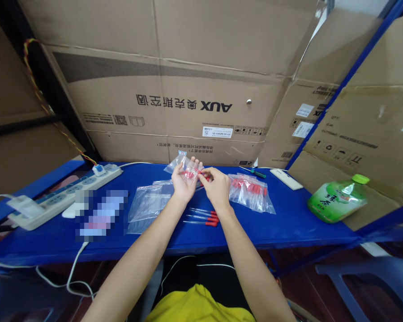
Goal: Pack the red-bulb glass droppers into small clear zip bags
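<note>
Left of your wrists lie empty clear bags. Your left hand pinches a small clear bag above the blue table; your right hand pinches a red-capped dropper at its mouth. Further right lie filled bags.

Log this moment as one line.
left hand: holds small bag | right hand: pinches red-tipped dropper at bag mouth | table: three loose droppers, filled bags right, empty bags left
</note>
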The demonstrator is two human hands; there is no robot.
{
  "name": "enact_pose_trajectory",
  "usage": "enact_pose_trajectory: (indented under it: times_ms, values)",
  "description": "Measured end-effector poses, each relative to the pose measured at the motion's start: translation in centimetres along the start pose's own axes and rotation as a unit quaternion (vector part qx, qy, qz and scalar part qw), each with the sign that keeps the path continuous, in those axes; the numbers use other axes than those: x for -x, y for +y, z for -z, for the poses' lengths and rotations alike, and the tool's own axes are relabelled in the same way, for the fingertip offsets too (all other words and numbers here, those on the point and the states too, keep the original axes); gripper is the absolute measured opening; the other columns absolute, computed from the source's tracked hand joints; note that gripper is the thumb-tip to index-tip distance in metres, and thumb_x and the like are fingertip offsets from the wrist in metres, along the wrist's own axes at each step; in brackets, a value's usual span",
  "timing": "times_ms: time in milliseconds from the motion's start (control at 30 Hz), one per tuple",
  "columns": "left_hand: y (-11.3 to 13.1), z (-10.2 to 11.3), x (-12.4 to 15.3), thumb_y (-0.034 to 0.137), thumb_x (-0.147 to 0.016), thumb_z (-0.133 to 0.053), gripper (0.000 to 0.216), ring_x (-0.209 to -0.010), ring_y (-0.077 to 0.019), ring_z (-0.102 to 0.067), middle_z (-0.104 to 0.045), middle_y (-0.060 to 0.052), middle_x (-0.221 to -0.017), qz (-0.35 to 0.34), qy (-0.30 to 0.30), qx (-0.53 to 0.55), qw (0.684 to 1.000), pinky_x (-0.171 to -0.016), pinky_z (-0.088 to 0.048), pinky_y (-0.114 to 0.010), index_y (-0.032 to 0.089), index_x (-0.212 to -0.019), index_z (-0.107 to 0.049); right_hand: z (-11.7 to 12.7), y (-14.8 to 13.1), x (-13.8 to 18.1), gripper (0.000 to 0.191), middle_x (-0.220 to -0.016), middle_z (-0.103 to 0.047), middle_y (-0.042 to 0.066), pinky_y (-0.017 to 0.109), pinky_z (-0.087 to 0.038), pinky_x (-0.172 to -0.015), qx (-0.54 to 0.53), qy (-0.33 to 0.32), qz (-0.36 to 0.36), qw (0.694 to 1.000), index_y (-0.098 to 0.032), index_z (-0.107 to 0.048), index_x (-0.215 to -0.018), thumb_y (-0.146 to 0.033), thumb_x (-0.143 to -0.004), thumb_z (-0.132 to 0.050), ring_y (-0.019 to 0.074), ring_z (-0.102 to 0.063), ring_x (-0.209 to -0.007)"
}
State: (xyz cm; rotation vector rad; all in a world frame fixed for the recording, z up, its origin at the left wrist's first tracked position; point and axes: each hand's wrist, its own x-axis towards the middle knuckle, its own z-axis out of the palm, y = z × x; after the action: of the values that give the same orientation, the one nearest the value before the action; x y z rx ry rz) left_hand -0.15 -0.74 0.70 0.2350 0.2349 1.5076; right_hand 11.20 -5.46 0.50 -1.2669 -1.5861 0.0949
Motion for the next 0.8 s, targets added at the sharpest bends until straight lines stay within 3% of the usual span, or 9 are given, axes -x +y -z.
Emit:
enact_pose_trajectory:
  times_ms: [233,367,533,800]
  values:
    - [0.2,0.2,-0.1,0.027,-0.089,-0.054,0.027,-0.102,-0.026,-0.075,-0.076,-0.012,-0.097,0.03,-0.025,-0.009,0.999,-0.103,-0.057,-0.043,0.014,-0.106,-0.071,-1.7,-1.1,0.4,0.018,-0.087,-0.075,0.003,0.029,-0.049,-0.075,0.001,0.036,-0.004,0.999,-0.023,-0.078,-0.102,-0.03,-0.095,-0.063,0.0186,-0.067,-0.076]
    - [0.2,0.1,0.0,0.028,-0.09,-0.053,0.03,-0.11,-0.0293,-0.073,-0.076,-0.014,-0.096,0.041,-0.026,-0.017,0.999,-0.104,-0.056,-0.047,0.013,-0.108,-0.071,-2.6,-1.2,0.6,0.016,-0.081,-0.074,0.002,0.029,-0.047,-0.074,0.03,0.042,-0.036,0.998,-0.023,-0.077,-0.093,-0.025,-0.092,-0.062,0.0194,-0.066,-0.073]
    - [0.0,-0.1,0.1,0.027,-0.092,-0.052,0.032,-0.112,-0.0279,-0.073,-0.076,-0.015,-0.101,0.028,-0.026,-0.007,0.999,-0.106,-0.056,-0.045,0.012,-0.114,-0.07,-3.0,-0.6,0.4,0.016,-0.07,-0.07,0.0,0.027,-0.041,-0.064,0.054,0.047,-0.047,0.996,-0.023,-0.075,-0.081,-0.024,-0.09,-0.061,0.0174,-0.06,-0.062]
    - [-0.3,-0.1,0.1,0.019,-0.09,-0.055,0.033,-0.104,-0.0251,-0.075,-0.077,-0.011,-0.108,-0.003,-0.028,0.004,1.0,-0.106,-0.056,-0.047,0.017,-0.121,-0.065,-2.6,-0.3,0.3,0.014,-0.069,-0.07,0.001,0.027,-0.04,-0.064,0.079,0.053,-0.055,0.994,-0.025,-0.077,-0.089,-0.03,-0.092,-0.064,0.019,-0.062,-0.065]
